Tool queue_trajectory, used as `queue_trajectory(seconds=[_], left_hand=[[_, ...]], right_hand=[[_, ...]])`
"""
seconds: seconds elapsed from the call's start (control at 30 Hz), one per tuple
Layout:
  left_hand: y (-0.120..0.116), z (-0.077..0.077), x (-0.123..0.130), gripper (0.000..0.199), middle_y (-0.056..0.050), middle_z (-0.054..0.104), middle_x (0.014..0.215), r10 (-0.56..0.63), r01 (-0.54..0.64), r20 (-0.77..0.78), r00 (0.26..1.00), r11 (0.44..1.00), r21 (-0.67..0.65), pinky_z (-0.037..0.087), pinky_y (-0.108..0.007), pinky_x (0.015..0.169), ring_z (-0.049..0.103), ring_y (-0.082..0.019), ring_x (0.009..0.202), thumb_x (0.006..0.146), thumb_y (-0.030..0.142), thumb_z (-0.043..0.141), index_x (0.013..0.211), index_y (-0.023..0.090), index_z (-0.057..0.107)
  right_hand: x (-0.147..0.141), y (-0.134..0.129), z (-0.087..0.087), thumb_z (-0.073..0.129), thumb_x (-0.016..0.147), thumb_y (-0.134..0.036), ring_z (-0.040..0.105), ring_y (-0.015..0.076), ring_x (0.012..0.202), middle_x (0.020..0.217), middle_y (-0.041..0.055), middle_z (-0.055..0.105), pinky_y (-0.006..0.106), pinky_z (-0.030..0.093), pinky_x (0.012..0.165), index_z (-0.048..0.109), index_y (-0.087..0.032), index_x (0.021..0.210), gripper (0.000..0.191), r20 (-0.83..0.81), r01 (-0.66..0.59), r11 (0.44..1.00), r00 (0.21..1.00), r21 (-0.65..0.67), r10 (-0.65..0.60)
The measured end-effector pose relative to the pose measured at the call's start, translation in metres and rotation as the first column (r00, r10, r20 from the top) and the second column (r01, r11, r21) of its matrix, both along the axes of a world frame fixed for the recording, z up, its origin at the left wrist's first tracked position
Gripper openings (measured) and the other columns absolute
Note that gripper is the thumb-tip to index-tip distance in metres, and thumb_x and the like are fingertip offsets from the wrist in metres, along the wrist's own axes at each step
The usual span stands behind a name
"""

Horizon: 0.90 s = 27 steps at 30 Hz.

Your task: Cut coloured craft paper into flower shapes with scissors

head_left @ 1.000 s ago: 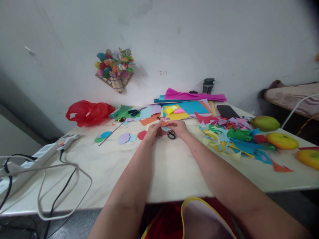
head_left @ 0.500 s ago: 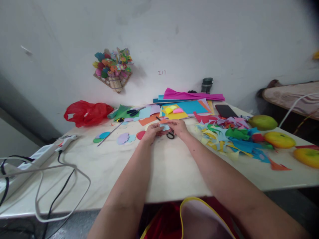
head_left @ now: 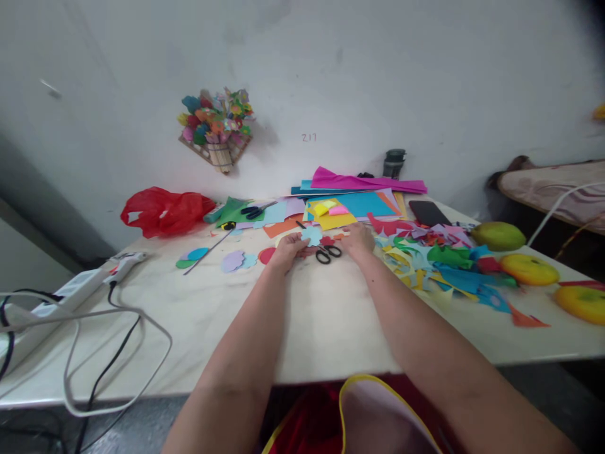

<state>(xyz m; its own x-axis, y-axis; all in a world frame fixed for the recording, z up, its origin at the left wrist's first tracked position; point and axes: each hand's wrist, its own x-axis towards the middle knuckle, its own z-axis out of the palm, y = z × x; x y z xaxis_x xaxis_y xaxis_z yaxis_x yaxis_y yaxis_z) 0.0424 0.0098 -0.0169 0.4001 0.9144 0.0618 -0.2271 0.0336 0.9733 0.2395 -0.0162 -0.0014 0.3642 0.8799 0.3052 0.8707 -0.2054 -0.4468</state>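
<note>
The left grip [head_left: 287,250] pinches the near-left rim of the blue flower [head_left: 312,236] between thumb and fingers, probably so that most of its face stays uncovered. The right grip [head_left: 360,239] hangs to the other side, its fingertips by an orange bit [head_left: 339,237]; whether they pinch it or merely sit beside it, I cannot tell.

The blue flower is at the middle of the work area, between the two grips. Its broad face shows to the wearer; being nearly round and scalloped, it has no clear long axis. Whether its lower edge touches the tabletop [head_left: 326,321] is unclear.

Just nearer the wearer lie the scissors [head_left: 328,253], loops side by side, likely left there to be within easy reach of both grips. Their blades are hard to make out. A red piece [head_left: 326,241] is beside the loops.

Farther left, a red disc [head_left: 267,255] and a lilac flower [head_left: 232,262] lie flat, seemingly kept apart from the scraps [head_left: 439,271] heaped on the right. Paper sheets [head_left: 371,205] lie toward the wall, perhaps to leave the front free.
</note>
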Motion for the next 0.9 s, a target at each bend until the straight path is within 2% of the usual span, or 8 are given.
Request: queue_trajectory(seconds=[0.07,0.17,0.33,0.43,0.7,0.8,0.9], left_hand=[[0.0,-0.001,0.0,0.03,-0.006,0.07,0.069,0.016,-0.015,0.026,1.0,1.0,-0.013,0.055,-0.024,0.059,0.071,-0.019,0.066,0.067,0.026,0.081,0.076,0.014,0.055],[0.001,-0.001,0.0,0.028,-0.008,0.071,0.074,0.034,-0.032,0.055,0.998,0.999,-0.029,0.057,-0.027,0.065,0.072,-0.02,0.072,0.068,0.026,0.08,0.081,0.012,0.059],[0.004,-0.001,0.0,0.023,-0.006,0.071,0.078,0.094,-0.091,0.155,0.983,0.996,-0.021,0.057,-0.028,0.073,0.072,-0.02,0.078,0.069,0.022,0.078,0.08,0.012,0.061],[0.004,0.0,0.001,0.023,-0.008,0.072,0.084,0.116,-0.113,0.184,0.976,0.993,-0.025,0.057,-0.029,0.075,0.072,-0.02,0.081,0.069,0.021,0.077,0.083,0.012,0.062],[0.002,0.003,0.003,0.031,-0.007,0.072,0.085,0.154,-0.15,0.205,0.967,0.988,-0.034,0.057,-0.028,0.074,0.071,-0.021,0.083,0.066,0.022,0.08,0.09,0.014,0.062],[0.004,0.001,0.004,0.032,-0.007,0.072,0.086,0.16,-0.158,0.212,0.964,0.987,-0.027,0.057,-0.027,0.074,0.071,-0.021,0.086,0.065,0.022,0.08,0.091,0.014,0.064],[0.005,0.001,0.003,0.032,-0.007,0.072,0.084,0.174,-0.17,0.217,0.961,0.985,-0.037,0.057,-0.028,0.074,0.071,-0.02,0.082,0.063,0.022,0.081,0.089,0.012,0.066]], right_hand=[[-0.004,-0.002,0.004,0.059,0.081,-0.029,0.058,0.0289,0.113,0.122,0.015,0.064,0.036,0.045,0.088,0.072,-0.018,0.11,0.034,0.019,0.028,0.999,0.999,-0.027,-0.027],[-0.015,-0.01,0.013,0.051,0.085,-0.028,0.062,0.0272,0.107,0.113,0.0119,0.069,0.034,0.046,0.082,0.069,-0.021,0.116,0.036,0.047,-0.067,0.994,0.996,-0.087,0.071],[-0.036,-0.025,0.026,0.057,0.081,-0.042,0.064,0.031,0.102,0.108,0.0164,0.071,0.036,0.045,0.078,0.071,-0.018,0.107,0.038,0.225,-0.21,0.949,0.938,-0.234,0.263],[-0.043,-0.03,0.026,0.059,0.079,-0.04,0.064,0.0316,0.103,0.107,0.016,0.071,0.036,0.044,0.08,0.07,-0.018,0.109,0.038,0.294,-0.249,0.925,0.896,-0.287,0.333],[-0.048,-0.03,0.024,0.056,0.082,-0.017,0.063,0.028,0.106,0.109,0.0148,0.07,0.034,0.044,0.08,0.066,-0.021,0.116,0.036,0.314,-0.262,0.917,0.881,-0.302,0.355],[-0.048,-0.029,0.026,0.056,0.082,-0.016,0.063,0.0275,0.106,0.111,0.0132,0.07,0.034,0.044,0.08,0.066,-0.023,0.117,0.038,0.296,-0.25,0.922,0.894,-0.295,0.337],[-0.045,-0.028,0.026,0.058,0.082,-0.02,0.064,0.0275,0.104,0.111,0.0126,0.07,0.034,0.045,0.079,0.067,-0.024,0.117,0.037,0.244,-0.221,0.937,0.926,-0.269,0.288]])
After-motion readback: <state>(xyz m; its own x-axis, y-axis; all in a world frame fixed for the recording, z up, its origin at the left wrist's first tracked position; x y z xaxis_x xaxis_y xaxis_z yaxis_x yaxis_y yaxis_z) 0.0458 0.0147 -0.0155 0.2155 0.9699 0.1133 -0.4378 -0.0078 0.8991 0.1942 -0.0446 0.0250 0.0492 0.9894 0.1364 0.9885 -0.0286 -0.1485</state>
